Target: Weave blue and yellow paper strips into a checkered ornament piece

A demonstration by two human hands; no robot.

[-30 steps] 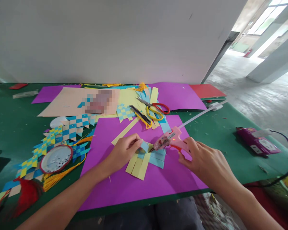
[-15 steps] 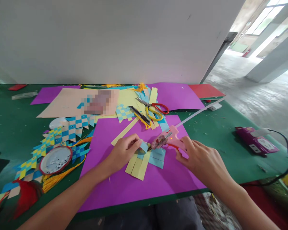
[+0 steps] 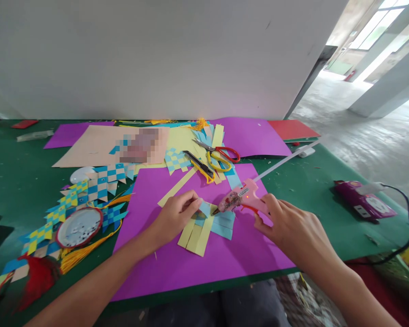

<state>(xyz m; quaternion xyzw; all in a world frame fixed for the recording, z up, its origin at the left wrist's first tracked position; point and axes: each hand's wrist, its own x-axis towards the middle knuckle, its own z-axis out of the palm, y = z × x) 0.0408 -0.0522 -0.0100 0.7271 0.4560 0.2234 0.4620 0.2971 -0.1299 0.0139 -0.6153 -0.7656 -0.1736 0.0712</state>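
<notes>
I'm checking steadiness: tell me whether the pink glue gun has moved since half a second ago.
Yes, slightly: judged against the scissors, the pink glue gun has shifted toward the picture's right.

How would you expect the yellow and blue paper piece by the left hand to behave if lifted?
The paper piece looks thin, so it is probably light and rather bendy. Its strip ends may splay, since lines separate them.
</notes>
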